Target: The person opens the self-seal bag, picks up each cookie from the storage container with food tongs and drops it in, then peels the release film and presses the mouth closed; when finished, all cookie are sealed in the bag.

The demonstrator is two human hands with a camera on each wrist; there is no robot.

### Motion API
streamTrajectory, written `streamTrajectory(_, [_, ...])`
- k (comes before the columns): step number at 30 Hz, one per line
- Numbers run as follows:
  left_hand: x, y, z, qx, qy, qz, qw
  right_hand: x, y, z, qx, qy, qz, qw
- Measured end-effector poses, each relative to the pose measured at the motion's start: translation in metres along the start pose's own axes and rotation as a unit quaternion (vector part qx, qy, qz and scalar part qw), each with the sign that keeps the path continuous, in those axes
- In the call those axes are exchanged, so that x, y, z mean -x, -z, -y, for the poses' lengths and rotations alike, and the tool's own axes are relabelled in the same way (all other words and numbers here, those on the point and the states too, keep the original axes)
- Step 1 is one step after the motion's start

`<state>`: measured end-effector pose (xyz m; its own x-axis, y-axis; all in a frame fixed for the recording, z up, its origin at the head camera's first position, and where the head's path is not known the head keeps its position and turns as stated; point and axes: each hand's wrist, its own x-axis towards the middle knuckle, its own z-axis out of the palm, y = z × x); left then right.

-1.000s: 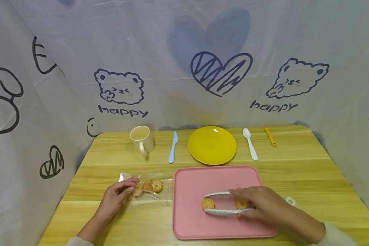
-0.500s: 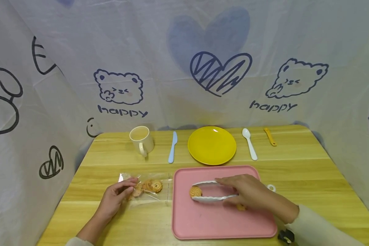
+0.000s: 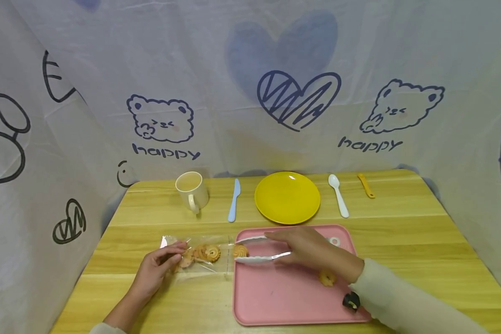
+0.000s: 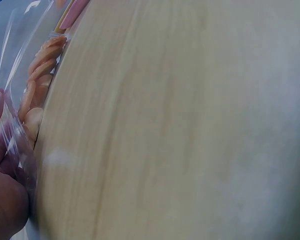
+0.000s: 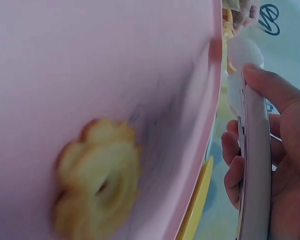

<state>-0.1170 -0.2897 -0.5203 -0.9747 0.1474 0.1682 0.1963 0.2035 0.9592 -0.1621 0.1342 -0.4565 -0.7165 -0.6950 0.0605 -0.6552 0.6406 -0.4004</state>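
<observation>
My right hand (image 3: 306, 246) grips a pair of white tongs (image 3: 254, 259), seen along their length in the right wrist view. Between the tong tips is a round swirl cookie (image 3: 240, 251), over the pink tray's left edge, beside the mouth of a clear plastic bag (image 3: 223, 268). My left hand (image 3: 160, 262) pinches the bag's far left end. Several cookies (image 3: 206, 253) lie inside the bag; the left wrist view shows them overlapping in a row (image 4: 40, 70). Another flower-shaped cookie (image 3: 327, 278) lies on the tray (image 3: 275, 297) beneath my right forearm.
Behind the tray stands a yellow plate (image 3: 287, 197). To its left are a light blue knife (image 3: 234, 200) and a cream mug (image 3: 192, 191). On its right lie a white spoon (image 3: 338, 196) and a small orange-yellow handle-like piece (image 3: 366, 185). A printed cloth hangs behind the table.
My right hand has carried the tongs and swirl cookie leftward and slightly back across the tray, up to the bag's mouth. The left hand and bag have stayed in place.
</observation>
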Motion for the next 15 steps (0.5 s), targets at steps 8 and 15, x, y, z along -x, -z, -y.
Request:
streamTrajectory(8, [0.0, 0.0, 0.0, -0.004, -0.002, -0.001, 1.0, -0.028, -0.015, 0.012, -0.014, 0.007, 0.008, 0.9998])
streamTrajectory(15, [0.001, 0.0, 0.0, 0.003, -0.003, 0.0, 1.0, -0.047, -0.023, 0.023, 0.034, 0.05, -0.006, 0.9981])
